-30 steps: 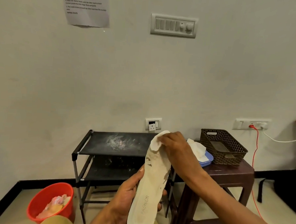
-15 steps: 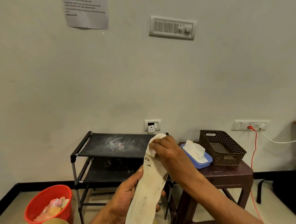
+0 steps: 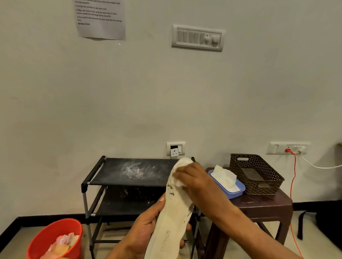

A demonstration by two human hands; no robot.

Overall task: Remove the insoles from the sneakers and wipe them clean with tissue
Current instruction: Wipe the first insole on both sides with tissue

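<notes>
**Ravi:** Foam, off-white and grubby: the insole (image 3: 169, 224) stands nearly upright at six o'clock in the view. The left hand (image 3: 143, 231) is wrapped around its lower half, thumb along the left edge. The right hand (image 3: 191, 180) is closed on a wad of tissue (image 3: 178, 181), pressed against the toe end.

**Meera:** What might go wrong?

**Ravi:** The grip sits low and the pressure is up top, so I'd guess the toe could fold backward under a hard stroke. The tissue could also shred on the dark scuffs along both edges.

**Meera:** Room to move?

**Ravi:** The toe overlaps the shoe rack (image 3: 132, 172) behind it at twelve o'clock, but I can't tell how far apart they are. At two o'clock the tissue box (image 3: 227, 188) lies close to the right wrist on the brown stool (image 3: 269, 201), with the basket (image 3: 257, 173) just beyond; a swung elbow might clip them. The red bin (image 3: 55, 240) at eight o'clock has open floor around it. No sneakers are in view.
</notes>
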